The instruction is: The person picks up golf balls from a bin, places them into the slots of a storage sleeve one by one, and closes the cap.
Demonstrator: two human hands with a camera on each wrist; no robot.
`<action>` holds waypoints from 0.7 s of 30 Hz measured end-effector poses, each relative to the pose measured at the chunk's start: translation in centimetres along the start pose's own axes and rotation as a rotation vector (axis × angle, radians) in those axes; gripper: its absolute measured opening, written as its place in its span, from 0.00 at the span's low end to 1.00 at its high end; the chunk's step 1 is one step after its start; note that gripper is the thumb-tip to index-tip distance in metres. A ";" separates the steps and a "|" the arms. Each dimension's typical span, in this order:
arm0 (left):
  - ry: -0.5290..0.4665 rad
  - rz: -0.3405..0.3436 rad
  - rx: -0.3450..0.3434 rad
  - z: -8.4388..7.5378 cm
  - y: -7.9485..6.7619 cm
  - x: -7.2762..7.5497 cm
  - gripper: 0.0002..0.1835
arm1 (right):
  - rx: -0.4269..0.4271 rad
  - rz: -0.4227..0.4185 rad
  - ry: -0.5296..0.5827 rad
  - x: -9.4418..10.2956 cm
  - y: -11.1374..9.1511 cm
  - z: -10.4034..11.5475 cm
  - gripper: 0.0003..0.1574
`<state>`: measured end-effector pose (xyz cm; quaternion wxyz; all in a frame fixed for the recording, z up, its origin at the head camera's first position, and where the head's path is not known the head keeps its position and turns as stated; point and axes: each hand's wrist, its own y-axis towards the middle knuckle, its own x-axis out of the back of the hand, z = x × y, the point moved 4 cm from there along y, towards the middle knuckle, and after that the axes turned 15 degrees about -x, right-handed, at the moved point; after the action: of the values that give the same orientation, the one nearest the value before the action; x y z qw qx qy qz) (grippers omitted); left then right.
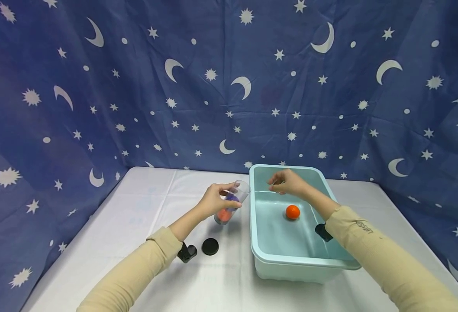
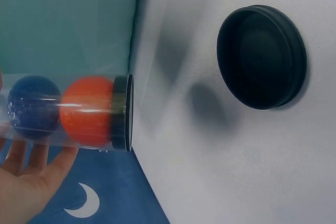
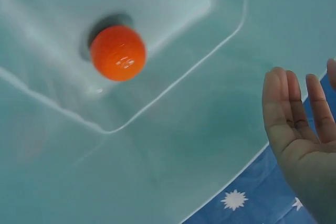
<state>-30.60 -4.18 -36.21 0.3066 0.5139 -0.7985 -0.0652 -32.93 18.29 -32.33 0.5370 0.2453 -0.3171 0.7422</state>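
Observation:
My left hand (image 1: 213, 200) holds a clear plastic tube (image 1: 243, 190), tilted with its open mouth up toward the bin. Inside the tube, an orange ball (image 2: 88, 111) rests against the black end cap (image 2: 122, 113), with a dark blue ball (image 2: 34, 107) following it. Over the far part of the light teal bin (image 1: 254, 225) hovers my right hand (image 1: 290, 182), its fingers loosely bent and holding nothing. Another orange ball (image 1: 292, 212) lies on the bin floor, below and nearer than that hand; the right wrist view shows this ball (image 3: 118, 53) apart from the fingers.
A round black lid (image 1: 210, 246) lies on the white tablecloth (image 1: 151, 195), its hollow side up in the left wrist view. The bin's raised walls stand right of the tube. Behind the table hangs a blue curtain (image 1: 198, 99) with moons and stars.

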 end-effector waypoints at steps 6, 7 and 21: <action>-0.009 0.007 0.012 0.2 -0.1 0.0 0.32 | -0.020 -0.035 -0.185 -0.1 0.5 -0.8 0.13; -0.010 0.008 0.014 0.2 -0.1 0.0 0.32 | -0.022 -0.035 -0.205 -0.1 0.5 -0.9 0.13; -0.033 -0.012 0.000 0.4 0.0 0.1 0.32 | -0.044 -0.097 -0.336 -0.4 1.1 -2.0 0.11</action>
<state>-30.86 -4.35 -36.46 0.2933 0.5175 -0.8003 -0.0756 -33.90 19.21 -34.20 0.5167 0.3693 -0.4063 0.6570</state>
